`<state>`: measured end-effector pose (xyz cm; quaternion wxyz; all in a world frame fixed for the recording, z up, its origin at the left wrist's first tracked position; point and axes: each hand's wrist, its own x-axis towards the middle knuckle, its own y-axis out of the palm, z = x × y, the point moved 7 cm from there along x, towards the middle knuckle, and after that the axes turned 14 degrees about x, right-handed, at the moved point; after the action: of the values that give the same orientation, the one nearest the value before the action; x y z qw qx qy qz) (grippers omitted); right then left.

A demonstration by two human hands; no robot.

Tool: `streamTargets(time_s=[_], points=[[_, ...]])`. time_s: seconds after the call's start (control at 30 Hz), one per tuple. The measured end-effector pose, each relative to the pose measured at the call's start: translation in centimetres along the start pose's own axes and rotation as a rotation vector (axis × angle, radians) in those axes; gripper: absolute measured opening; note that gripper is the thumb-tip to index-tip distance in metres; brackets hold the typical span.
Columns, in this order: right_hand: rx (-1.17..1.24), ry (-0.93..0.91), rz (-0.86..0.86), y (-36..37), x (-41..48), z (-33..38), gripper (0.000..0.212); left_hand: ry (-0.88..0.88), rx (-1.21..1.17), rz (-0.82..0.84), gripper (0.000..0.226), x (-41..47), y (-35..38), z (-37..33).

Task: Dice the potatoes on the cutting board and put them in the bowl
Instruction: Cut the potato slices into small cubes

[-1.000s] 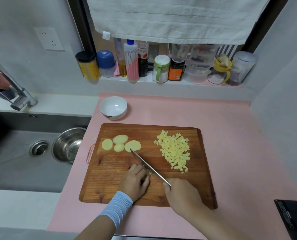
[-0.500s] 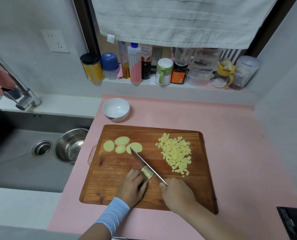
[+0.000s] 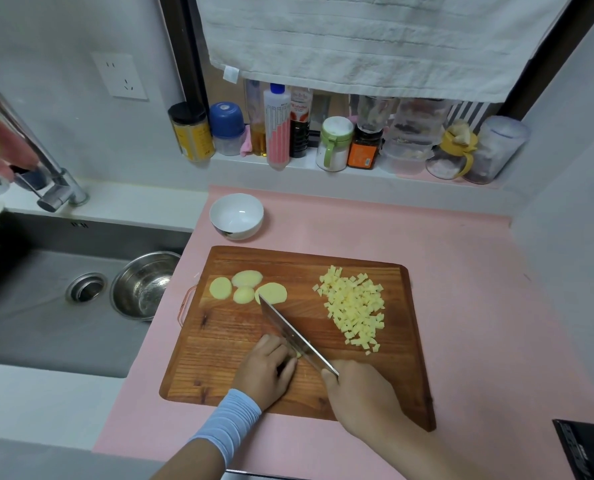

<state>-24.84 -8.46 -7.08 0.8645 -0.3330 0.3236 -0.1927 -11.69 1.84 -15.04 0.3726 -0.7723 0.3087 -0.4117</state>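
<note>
A wooden cutting board [image 3: 226, 341] lies on the pink counter mat. Several round potato slices [image 3: 247, 287] lie at its far left, and a heap of diced potato [image 3: 352, 306] covers its right half. My right hand [image 3: 361, 393] grips the handle of a knife [image 3: 288, 332] whose blade points away to the left, its tip by the slices. My left hand [image 3: 266, 370], fingers curled, holds down a small potato piece [image 3: 298, 355] right against the blade; most of that piece is hidden. An empty white bowl [image 3: 236, 216] stands beyond the board.
A sink [image 3: 29, 306] with a steel bowl [image 3: 143, 284] in it lies to the left, under a faucet [image 3: 46, 181]. Jars and bottles [image 3: 323, 140] line the back ledge beneath a hanging towel [image 3: 375, 39]. A dark object [image 3: 589, 448] sits at the lower right corner.
The knife blade has come down next to my left fingers, hiding most of the potato piece that showed half a second ago. The camera view has shifted slightly.
</note>
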Motion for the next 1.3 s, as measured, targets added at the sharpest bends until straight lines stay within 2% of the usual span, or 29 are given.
streamTargets(time_s=[0.43, 0.63, 0.8, 1.1, 1.3], points=[[0.035, 0.043, 0.014, 1.7, 2.0, 0.3, 0.03, -0.03, -0.009, 0.005, 0.011, 0.1, 0.2, 0.4], [0.037, 0.042, 0.008, 1.5, 2.1, 0.2, 0.03, -0.017, 0.013, -0.042, 0.008, -1.1, -0.5, 0.1], [0.056, 0.031, 0.021, 1.5, 1.8, 0.4, 0.029, -0.001, 0.048, -0.025, 0.015, -1.8, 0.0, 0.4], [-0.02, -0.067, 0.02, 0.6, 0.4, 1.0, 0.029, 0.011, 0.045, -0.049, 0.005, -1.6, -0.3, 0.1], [-0.043, -0.063, 0.016, 0.2, -0.3, 0.6, 0.028, -0.003, 0.02, -0.049, 0.004, -1.7, -0.3, 0.2]])
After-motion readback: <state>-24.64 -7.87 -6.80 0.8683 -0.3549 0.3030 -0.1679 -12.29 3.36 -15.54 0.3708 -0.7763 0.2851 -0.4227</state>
